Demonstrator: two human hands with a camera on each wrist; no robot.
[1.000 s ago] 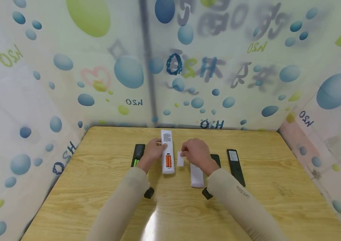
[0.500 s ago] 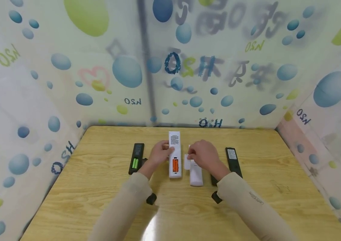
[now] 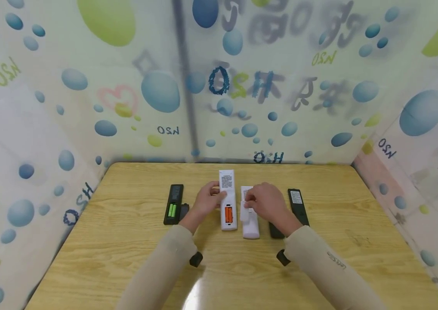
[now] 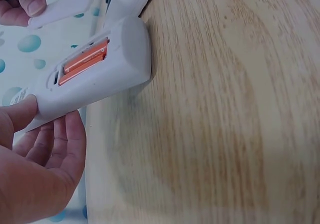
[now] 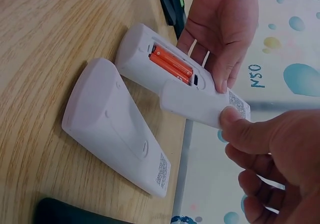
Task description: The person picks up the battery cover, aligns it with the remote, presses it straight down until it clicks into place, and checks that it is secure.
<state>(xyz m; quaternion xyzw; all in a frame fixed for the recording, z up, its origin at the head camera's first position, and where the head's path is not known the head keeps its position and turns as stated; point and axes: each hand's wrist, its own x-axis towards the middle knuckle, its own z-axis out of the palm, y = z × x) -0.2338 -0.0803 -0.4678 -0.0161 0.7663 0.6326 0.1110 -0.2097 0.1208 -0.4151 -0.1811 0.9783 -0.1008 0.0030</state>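
Observation:
My left hand (image 3: 205, 201) grips a white remote control (image 3: 229, 200) by its side, back face up, thumb on top. Its battery compartment is uncovered, and two orange batteries (image 5: 170, 63) lie inside. Between thumb and fingers, my right hand (image 3: 267, 201) pinches a white battery cover (image 5: 195, 101). In the head view the cover hangs over a second white remote (image 5: 112, 124), which lies back up on the table with its compartment covered. The right wrist view shows the cover in front of the held remote; whether they touch I cannot tell.
Left on the wooden table (image 3: 126, 241) lies a black remote (image 3: 176, 193) with two green batteries (image 3: 172, 210) exposed and a black piece (image 3: 184, 211) beside it. Two black remotes, one slender (image 3: 298, 209) and one partly hidden (image 3: 276, 231), lie right. A patterned curtain or wall surrounds the table.
The held white remote has shifted right with my left hand. My right hand has moved right with the cover, which now appears over the second white remote.

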